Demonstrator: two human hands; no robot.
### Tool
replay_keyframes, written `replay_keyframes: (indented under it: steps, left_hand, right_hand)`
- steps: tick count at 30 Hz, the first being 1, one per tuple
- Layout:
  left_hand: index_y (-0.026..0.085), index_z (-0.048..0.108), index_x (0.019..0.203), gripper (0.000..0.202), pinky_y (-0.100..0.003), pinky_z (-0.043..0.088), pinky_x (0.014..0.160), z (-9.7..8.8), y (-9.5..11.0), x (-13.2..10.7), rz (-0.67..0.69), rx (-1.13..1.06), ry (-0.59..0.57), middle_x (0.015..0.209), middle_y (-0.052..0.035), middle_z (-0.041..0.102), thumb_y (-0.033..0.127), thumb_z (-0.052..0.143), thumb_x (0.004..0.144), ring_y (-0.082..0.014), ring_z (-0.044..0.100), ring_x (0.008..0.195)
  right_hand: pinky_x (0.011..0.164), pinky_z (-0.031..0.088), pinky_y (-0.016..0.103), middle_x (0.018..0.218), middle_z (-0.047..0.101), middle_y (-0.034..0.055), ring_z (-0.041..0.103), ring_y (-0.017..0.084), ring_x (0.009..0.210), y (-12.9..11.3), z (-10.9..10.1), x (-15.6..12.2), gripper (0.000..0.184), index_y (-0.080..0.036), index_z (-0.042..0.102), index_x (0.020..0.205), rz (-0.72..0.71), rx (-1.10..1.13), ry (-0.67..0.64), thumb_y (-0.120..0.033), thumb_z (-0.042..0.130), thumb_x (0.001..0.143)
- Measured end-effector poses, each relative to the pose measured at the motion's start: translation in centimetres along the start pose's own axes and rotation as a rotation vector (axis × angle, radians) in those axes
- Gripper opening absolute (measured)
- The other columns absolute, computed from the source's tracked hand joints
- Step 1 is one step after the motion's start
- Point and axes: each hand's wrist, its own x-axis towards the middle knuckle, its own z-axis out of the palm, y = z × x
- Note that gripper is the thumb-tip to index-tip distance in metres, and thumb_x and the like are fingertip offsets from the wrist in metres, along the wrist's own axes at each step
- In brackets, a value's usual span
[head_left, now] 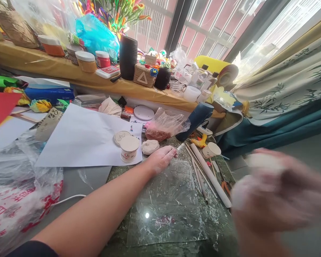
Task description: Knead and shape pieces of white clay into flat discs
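Note:
My left hand (162,159), dusted with white, rests low at the far edge of a clear, smeared sheet (168,200). Its fingers are pressed together, and whatever they may hold is hidden. Just past the fingertips lies a small pale end of something. A lump of white dough-like clay (150,146) sits left of the hand, beside a lidded paper tub (130,148) and a round pale disc (121,137). My right hand (278,196) is raised at the right, close to the camera and blurred. Its fingers look curled round a pale rounded patch that I cannot make out.
Right of the sheet lie a white roller (211,176), thin sticks (199,176), a paper cup (210,150) and a yellow glue gun (200,140). Behind are a plastic bag with reddish clay (163,125) and white paper (88,139). A crowded ledge (101,84) runs below the window.

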Motion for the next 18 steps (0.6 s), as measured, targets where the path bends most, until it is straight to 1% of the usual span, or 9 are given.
replay_keyframes:
  steps: [2, 3, 4, 6, 8, 11, 13, 15, 18]
  left_hand:
    - [0.02, 0.066, 0.094, 0.048, -0.036, 0.048, 0.093, 0.0, 0.1, 0.0, 0.006, -0.004, 0.006, 0.099, -0.0056, 0.07, 0.054, 0.033, 0.102, -0.0228, 0.063, 0.097]
    - [0.02, 0.066, 0.094, 0.047, -0.036, 0.047, 0.093, 0.0, 0.2, 0.0, 0.01, -0.004, 0.007, 0.098, -0.0056, 0.07, 0.053, 0.033, 0.102, -0.0228, 0.062, 0.097]
    - [0.02, 0.066, 0.093, 0.046, -0.036, 0.047, 0.093, 0.0, 0.3, 0.0, 0.014, -0.002, 0.008, 0.098, -0.0056, 0.069, 0.051, 0.033, 0.102, -0.0229, 0.062, 0.097]
    - [0.02, 0.065, 0.093, 0.045, -0.036, 0.046, 0.093, 0.0, 0.3, 0.0, 0.02, 0.001, 0.002, 0.098, -0.0055, 0.069, 0.05, 0.033, 0.102, -0.0229, 0.062, 0.097]
    - [0.02, 0.065, 0.094, 0.044, -0.036, 0.046, 0.094, 0.0, 0.4, 0.0, 0.022, -0.007, 0.001, 0.098, -0.0053, 0.069, 0.049, 0.034, 0.102, -0.0227, 0.063, 0.098]
    - [0.019, 0.065, 0.094, 0.044, -0.036, 0.047, 0.094, 0.0, 0.3, 0.0, 0.019, -0.018, 0.006, 0.098, -0.0057, 0.07, 0.05, 0.034, 0.102, -0.0228, 0.063, 0.098]
    - [0.019, 0.065, 0.094, 0.045, -0.036, 0.047, 0.093, 0.0, 0.2, 0.0, 0.022, -0.007, 0.004, 0.098, -0.0059, 0.07, 0.051, 0.034, 0.102, -0.0231, 0.063, 0.098]
    - [0.02, 0.065, 0.094, 0.046, -0.036, 0.047, 0.093, 0.0, 0.1, 0.0, 0.032, 0.0, 0.009, 0.098, -0.0058, 0.069, 0.051, 0.033, 0.102, -0.023, 0.063, 0.098]
    - [0.02, 0.065, 0.093, 0.047, -0.036, 0.047, 0.094, 0.0, 0.0, 0.0, 0.032, 0.008, 0.009, 0.098, -0.0052, 0.069, 0.052, 0.032, 0.102, -0.0222, 0.063, 0.097]
  right_hand:
    - [0.086, 0.06, 0.053, 0.106, 0.071, 0.0053, 0.071, 0.033, 0.101, 0.9, 1.2, -2.9, 0.032, -0.033, 0.066, 0.12, -0.054, -0.11, -0.331, -0.038, 0.07, 0.089]
    - [0.081, 0.061, 0.051, 0.102, 0.073, 0.0061, 0.072, 0.032, 0.093, 1.5, 1.8, -4.4, 0.033, -0.03, 0.068, 0.114, -0.031, -0.145, -0.412, -0.041, 0.075, 0.084]
    - [0.083, 0.061, 0.051, 0.107, 0.072, 0.0079, 0.071, 0.031, 0.095, 2.0, 2.2, -5.9, 0.038, -0.028, 0.066, 0.118, 0.042, -0.229, -0.508, -0.042, 0.074, 0.085]
    - [0.089, 0.059, 0.053, 0.118, 0.069, 0.0117, 0.069, 0.031, 0.102, 2.8, 2.8, -8.1, 0.05, -0.024, 0.058, 0.131, 0.182, -0.33, -0.556, -0.043, 0.071, 0.087]
    - [0.099, 0.055, 0.055, 0.13, 0.065, 0.0137, 0.065, 0.032, 0.114, 3.4, 3.2, -9.0, 0.056, -0.023, 0.051, 0.139, 0.224, -0.354, -0.611, -0.042, 0.069, 0.089]
    - [0.104, 0.052, 0.053, 0.128, 0.067, 0.012, 0.063, 0.032, 0.119, 4.0, 3.8, -8.7, 0.04, -0.025, 0.058, 0.132, 0.155, -0.301, -0.716, -0.036, 0.064, 0.093]
    - [0.1, 0.054, 0.05, 0.119, 0.071, 0.011, 0.066, 0.03, 0.113, 4.3, 4.1, -7.7, 0.029, -0.024, 0.063, 0.122, 0.112, -0.26, -0.753, -0.032, 0.061, 0.095]
    - [0.098, 0.055, 0.05, 0.114, 0.073, 0.0107, 0.067, 0.03, 0.109, 4.2, 4.0, -6.0, 0.027, -0.024, 0.065, 0.119, 0.095, -0.222, -0.731, -0.032, 0.062, 0.094]
    - [0.092, 0.056, 0.046, 0.109, 0.073, 0.0089, 0.07, 0.027, 0.1, 2.9, 3.0, -2.6, 0.029, -0.024, 0.066, 0.119, 0.229, -0.161, -0.527, -0.036, 0.067, 0.092]
